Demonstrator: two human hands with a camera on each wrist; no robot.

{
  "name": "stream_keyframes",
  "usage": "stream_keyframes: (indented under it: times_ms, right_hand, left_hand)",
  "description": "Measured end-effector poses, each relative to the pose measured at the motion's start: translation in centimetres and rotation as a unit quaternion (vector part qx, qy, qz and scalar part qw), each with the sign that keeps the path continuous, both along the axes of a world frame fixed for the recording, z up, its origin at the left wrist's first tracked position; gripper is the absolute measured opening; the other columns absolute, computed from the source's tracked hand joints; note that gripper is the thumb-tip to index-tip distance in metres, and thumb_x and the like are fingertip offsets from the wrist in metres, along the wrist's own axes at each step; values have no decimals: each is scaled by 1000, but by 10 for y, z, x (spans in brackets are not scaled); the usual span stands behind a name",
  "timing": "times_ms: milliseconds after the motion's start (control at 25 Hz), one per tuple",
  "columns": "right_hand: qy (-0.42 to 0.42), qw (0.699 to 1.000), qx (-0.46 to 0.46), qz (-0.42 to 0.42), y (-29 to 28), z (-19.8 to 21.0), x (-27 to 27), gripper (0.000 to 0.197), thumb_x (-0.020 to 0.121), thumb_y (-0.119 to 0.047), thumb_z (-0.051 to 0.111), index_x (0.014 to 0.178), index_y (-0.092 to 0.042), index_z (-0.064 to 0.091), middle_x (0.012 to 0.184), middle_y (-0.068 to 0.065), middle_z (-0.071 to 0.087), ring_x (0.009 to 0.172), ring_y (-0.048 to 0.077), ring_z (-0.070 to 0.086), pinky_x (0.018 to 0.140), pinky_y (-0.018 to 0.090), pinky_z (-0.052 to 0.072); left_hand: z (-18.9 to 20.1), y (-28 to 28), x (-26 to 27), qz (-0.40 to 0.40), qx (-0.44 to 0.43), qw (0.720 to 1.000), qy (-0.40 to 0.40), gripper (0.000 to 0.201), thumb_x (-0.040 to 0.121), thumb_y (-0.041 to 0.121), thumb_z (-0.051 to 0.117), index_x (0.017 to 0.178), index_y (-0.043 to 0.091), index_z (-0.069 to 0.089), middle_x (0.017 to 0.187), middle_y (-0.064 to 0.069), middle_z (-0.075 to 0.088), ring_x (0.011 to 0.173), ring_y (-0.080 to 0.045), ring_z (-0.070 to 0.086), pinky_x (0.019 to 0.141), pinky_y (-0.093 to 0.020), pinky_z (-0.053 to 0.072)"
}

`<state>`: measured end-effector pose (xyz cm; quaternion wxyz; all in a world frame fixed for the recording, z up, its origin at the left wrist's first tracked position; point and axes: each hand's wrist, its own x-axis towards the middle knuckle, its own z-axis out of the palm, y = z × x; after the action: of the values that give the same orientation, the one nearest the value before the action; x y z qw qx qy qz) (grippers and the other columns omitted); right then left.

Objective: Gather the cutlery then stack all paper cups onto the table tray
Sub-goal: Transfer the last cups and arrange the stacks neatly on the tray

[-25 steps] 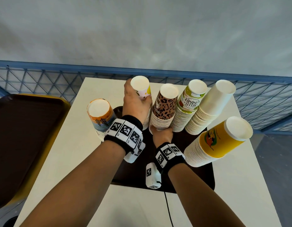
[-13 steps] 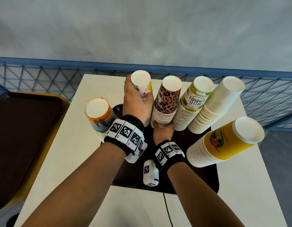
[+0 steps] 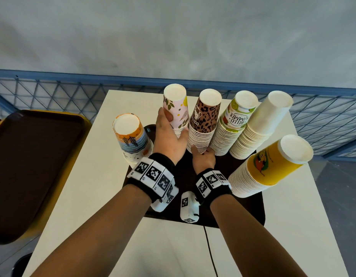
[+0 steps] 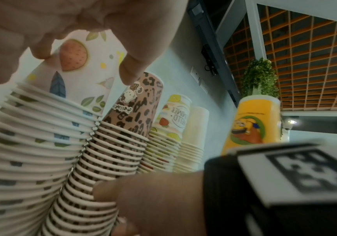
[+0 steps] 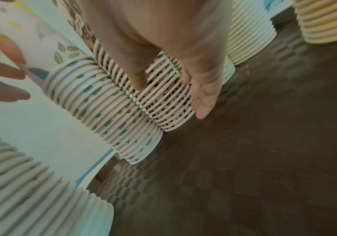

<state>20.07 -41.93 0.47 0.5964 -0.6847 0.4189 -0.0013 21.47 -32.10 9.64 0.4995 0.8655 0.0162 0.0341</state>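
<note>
Several upside-down paper cup stacks stand on the dark brown tray (image 3: 243, 212). My left hand (image 3: 171, 130) grips the pink fruit-print stack (image 3: 176, 108), thumb on its near side; the left wrist view shows fingertips on that stack (image 4: 76, 67). My right hand (image 3: 202, 154) holds the base of the leopard-print stack (image 3: 205, 118) between thumb and fingers, also seen in the right wrist view, where the leopard stack (image 5: 163, 108) stands rim to rim against the pink stack (image 5: 103, 95). No cutlery shows in any view.
An orange-and-blue stack (image 3: 131, 140) stands at the tray's left edge. To the right stand a Hello Summer stack (image 3: 233, 124), a plain white stack (image 3: 263, 124) and a yellow stack (image 3: 273, 166). A second brown tray (image 3: 33, 156) lies left of the white table (image 3: 93, 196); blue mesh fence (image 3: 53, 92) behind.
The head view has shifted a little. More of the pink stack's top cup shows above my left hand. My right hand stays at the leopard stack's base.
</note>
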Motion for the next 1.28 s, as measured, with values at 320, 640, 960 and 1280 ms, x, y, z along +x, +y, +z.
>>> stream_keyframes:
  times_ms: [320, 640, 960, 1280]
  right_hand:
    - [27, 997, -55, 54, -21, 11, -98, 44, 90, -27, 56, 127, -5, 48, 130, 15, 55, 119, 28, 53, 98, 33, 40]
    - [27, 987, -24, -155, -59, 40, -149, 91, 76, -35, 72, 143, -11, 16, 147, 20, 32, 132, 37, 38, 106, 44, 33]
    - [-182, 970, -134, -84, -82, 50, -118, 101, 60, -25, 85, 140, -18, 23, 134, 9, 50, 117, 25, 51, 105, 45, 41]
    - [-201, 971, -111, 65, -16, 40, -76, 95, 61, -9, 84, 139, -17, 30, 116, -4, 51, 103, 13, 51, 90, 26, 40]
  left_hand:
    - [-23, 33, -97, -21, 64, 990, 126, 44, 85, 28, 61, 124, 10, 50, 130, -8, 52, 120, -23, 50, 100, -31, 39]
    - [-23, 74, -101, 171, -21, 967, 188, 71, 74, 31, 73, 128, 4, 36, 134, -18, 46, 121, -35, 50, 96, -36, 41]
    - [-14, 81, -56, 129, -88, 986, 56, 91, 62, 18, 83, 137, 18, 30, 129, -1, 55, 114, -16, 54, 95, -24, 39]
    - [-16, 81, -4, 82, -78, 993, 46, 79, 64, 15, 81, 131, 17, 38, 127, -5, 59, 115, -22, 56, 92, -23, 40]
